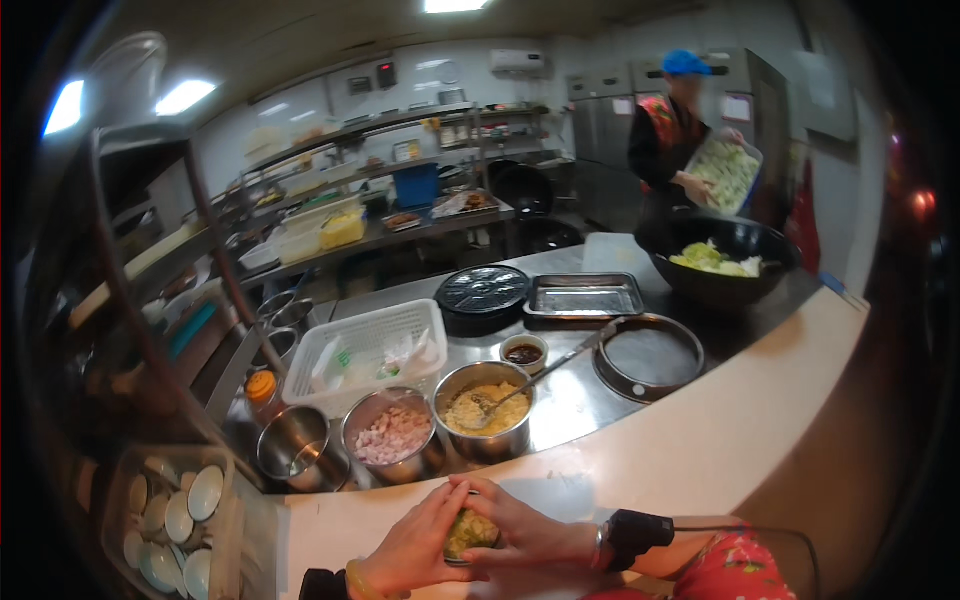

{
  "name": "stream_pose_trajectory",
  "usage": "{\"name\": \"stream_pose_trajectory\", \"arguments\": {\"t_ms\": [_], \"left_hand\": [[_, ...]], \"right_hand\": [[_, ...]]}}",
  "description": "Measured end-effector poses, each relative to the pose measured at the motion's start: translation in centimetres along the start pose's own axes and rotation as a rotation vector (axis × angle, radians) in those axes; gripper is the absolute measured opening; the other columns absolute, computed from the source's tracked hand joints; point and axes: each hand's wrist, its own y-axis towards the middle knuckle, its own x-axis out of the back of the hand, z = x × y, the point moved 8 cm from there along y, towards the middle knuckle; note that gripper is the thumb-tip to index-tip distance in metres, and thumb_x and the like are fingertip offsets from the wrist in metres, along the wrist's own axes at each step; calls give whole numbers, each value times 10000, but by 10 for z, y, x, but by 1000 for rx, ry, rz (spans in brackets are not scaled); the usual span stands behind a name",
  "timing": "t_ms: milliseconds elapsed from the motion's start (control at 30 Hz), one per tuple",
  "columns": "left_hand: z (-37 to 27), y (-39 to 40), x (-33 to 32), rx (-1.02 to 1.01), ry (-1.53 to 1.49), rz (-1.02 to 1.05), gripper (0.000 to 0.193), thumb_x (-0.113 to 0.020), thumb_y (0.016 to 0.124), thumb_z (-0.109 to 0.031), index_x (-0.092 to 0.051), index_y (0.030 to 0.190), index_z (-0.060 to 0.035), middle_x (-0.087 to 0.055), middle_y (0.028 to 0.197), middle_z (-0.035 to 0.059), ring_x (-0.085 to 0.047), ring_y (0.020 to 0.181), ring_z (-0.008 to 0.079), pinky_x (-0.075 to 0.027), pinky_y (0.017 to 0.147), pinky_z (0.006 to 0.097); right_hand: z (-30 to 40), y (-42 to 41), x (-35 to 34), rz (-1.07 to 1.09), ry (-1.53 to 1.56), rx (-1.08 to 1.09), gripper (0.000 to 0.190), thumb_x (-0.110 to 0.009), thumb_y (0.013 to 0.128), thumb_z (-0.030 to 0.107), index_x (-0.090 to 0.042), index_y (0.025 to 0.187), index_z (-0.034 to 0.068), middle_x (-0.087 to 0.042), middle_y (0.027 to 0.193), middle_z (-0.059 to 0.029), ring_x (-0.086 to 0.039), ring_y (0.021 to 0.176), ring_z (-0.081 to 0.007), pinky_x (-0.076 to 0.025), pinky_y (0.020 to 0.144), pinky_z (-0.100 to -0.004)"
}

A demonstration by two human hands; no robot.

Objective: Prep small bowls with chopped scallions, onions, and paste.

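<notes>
My left hand (421, 540) and my right hand (528, 531) are cupped around a small bowl of chopped yellow-green food (471, 534) on the pale counter. Their fingertips meet over its far side, hiding most of the rim. Just beyond stands a steel pot (489, 448) of crumbly yellow food, with a long-handled ladle (556, 365) leaning in it. Left of that is a steel pot (411, 472) of diced pink food. A third steel pot (279, 448) holds a utensil; its other contents are unclear. A small cup of dark sauce (523, 354) sits behind the yellow food.
At lower left, a plastic bin (238, 517) holds several small bowls. Behind the pots are a white basket (313, 352), black round lid (484, 291), steel tray (585, 294) and round pan (651, 354). A co-worker (664, 142) tips chopped vegetables toward a black wok (712, 285).
</notes>
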Motion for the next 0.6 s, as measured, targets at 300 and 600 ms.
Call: {"name": "stream_pose_trajectory", "arguments": {"t_ms": [300,600], "left_hand": [[-1,-3,-3,17,64,-45,1092,-883,640,-228,-247,1495,9,-432,1387,271,-474,1264,412,-428,1027,420],[3,-6,-3,-10,38,-70,1050,-864,645,-201,-275,1490,4,-437,1401,262,-472,1273,398,-412,1044,427]], "right_hand": [[-10,0,-13,69,-84,-29,741,-653,858,354,-340,1420,-12,-275,1479,-266,-310,1370,-412,-286,1130,-428],[-9,-1,-16,42,-135,1,676,-652,830,338,-404,1349,-17,-364,1395,-247,-364,1313,-416,-318,1104,-450]]}}
